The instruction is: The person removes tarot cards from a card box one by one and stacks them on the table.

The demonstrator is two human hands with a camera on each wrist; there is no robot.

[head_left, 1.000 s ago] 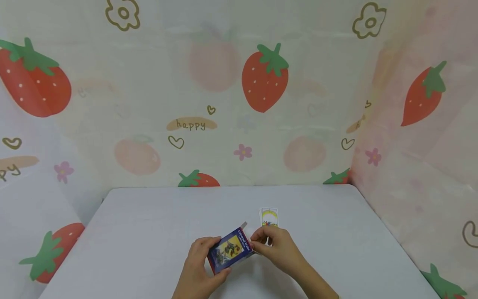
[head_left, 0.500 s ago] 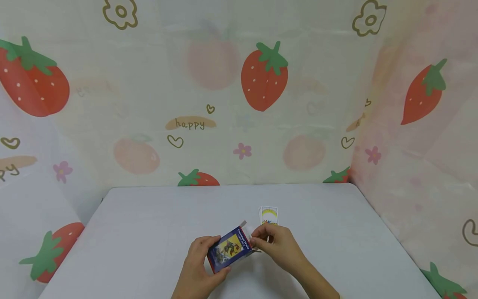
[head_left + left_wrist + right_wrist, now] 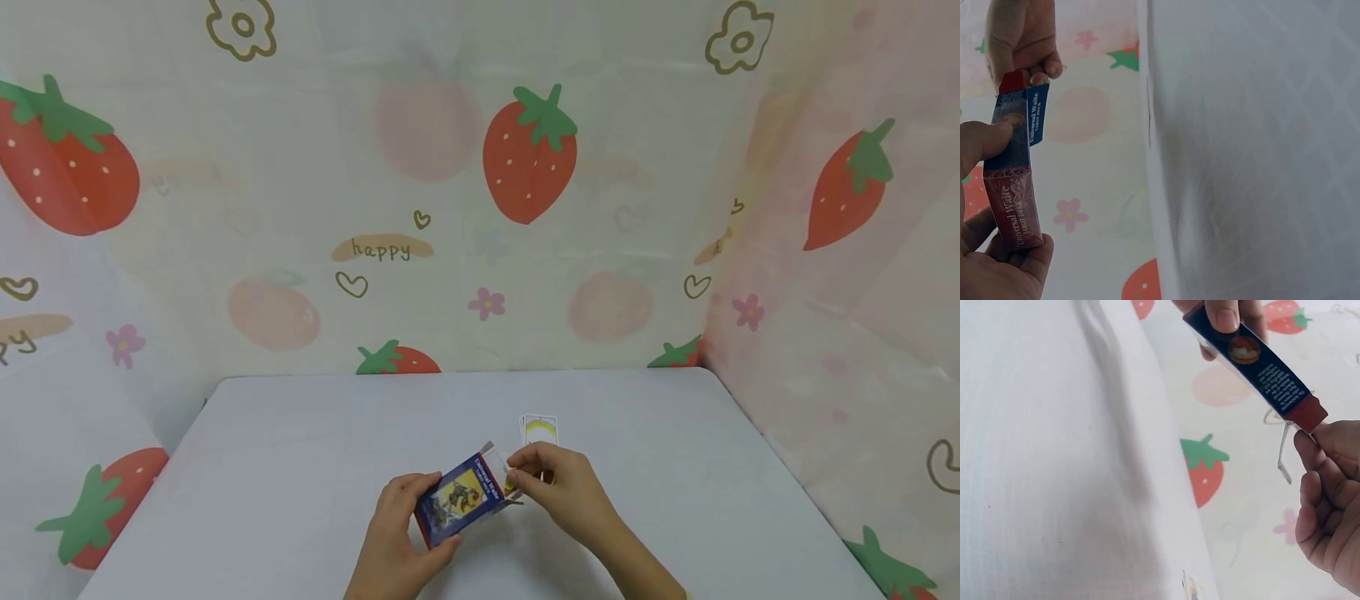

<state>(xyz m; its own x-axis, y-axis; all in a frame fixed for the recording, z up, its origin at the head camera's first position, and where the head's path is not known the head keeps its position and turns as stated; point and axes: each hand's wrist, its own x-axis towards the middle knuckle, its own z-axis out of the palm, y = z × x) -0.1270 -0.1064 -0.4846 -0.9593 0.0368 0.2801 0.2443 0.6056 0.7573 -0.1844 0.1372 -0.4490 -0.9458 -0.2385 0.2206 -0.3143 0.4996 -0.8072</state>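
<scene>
My left hand (image 3: pixel 405 529) grips a blue and red tarot card box (image 3: pixel 459 500), thumb on one narrow side and fingers on the other. The box is tilted above the table, its end flaps open toward the right. At that open end my right hand (image 3: pixel 562 492) pinches a tarot card (image 3: pixel 511 485) partly out of the box; whether it is one or more cannot be told. The left wrist view shows the box (image 3: pixel 1013 206) from its closed end. In the right wrist view, the right fingertips (image 3: pixel 1309 445) sit at the red side flap.
A small pile of tarot cards (image 3: pixel 541 428) lies on the white table (image 3: pixel 322 450) just beyond my right hand, partly covered by it. Strawberry-printed curtains (image 3: pixel 528 162) stand behind the table and at both sides.
My right hand has drawn slightly up and away from the box, and a bit of card now shows between its fingers and the opening. The left hand and box have hardly moved.
</scene>
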